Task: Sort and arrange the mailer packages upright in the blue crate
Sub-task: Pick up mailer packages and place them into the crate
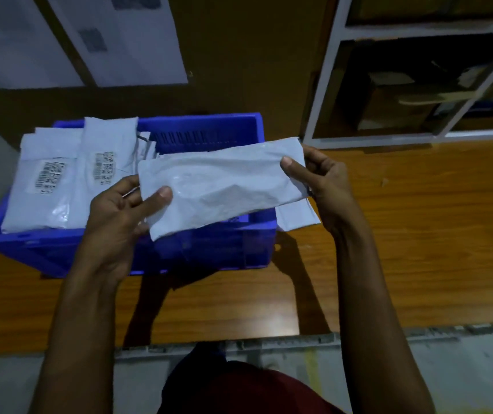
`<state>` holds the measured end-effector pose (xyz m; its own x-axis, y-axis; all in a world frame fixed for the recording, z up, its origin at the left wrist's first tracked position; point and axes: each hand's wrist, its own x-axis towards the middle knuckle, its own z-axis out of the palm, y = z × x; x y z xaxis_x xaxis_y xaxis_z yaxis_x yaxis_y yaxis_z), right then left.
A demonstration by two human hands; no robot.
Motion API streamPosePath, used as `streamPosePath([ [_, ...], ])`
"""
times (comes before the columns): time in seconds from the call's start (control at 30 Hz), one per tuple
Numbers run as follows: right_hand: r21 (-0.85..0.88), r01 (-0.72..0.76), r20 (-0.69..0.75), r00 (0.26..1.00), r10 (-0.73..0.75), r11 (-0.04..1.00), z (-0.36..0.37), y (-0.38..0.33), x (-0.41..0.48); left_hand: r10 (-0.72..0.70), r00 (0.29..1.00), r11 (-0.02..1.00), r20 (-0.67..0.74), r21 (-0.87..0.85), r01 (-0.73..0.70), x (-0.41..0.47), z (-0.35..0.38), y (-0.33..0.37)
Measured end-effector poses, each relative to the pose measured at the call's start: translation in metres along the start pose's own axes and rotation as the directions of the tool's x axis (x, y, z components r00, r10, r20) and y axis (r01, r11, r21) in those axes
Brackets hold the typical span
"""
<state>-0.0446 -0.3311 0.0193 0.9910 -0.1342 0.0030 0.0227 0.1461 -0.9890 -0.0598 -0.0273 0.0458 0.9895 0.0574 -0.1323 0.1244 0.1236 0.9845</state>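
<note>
A blue crate stands on the wooden table. In its left half several white mailer packages lean upright, printed labels facing me. Above the crate's right half I hold a long white mailer flat and nearly level. My left hand grips its left end, thumb on top. My right hand pinches its right end. Under that end, another white mailer lies partly hidden on the table beside the crate.
The wooden table stretches to the right of the crate. A white-framed shelf unit stands at the back right with dim items inside. Large white packages lean against the brown wall behind the crate.
</note>
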Motion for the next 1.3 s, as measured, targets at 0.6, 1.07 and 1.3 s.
streamPosePath([
  [0.6,-0.229,0.276,-0.038,0.956,-0.292,0.934,0.061,0.003,0.077,0.456,0.885,0.801,-0.092,0.476,-0.363,0.079,-0.047,0.006],
  [1.07,0.299,-0.071,0.021,0.997,0.068,0.952,0.12,0.001,0.063,0.478,0.877,0.838,-0.052,0.329,-0.437,0.054,-0.029,-0.019],
  [1.3,0.332,-0.018,-0.079,0.996,0.047,0.943,0.129,0.006,0.065,0.438,0.884,0.898,-0.166,0.119,-0.423,0.059,-0.046,-0.016],
])
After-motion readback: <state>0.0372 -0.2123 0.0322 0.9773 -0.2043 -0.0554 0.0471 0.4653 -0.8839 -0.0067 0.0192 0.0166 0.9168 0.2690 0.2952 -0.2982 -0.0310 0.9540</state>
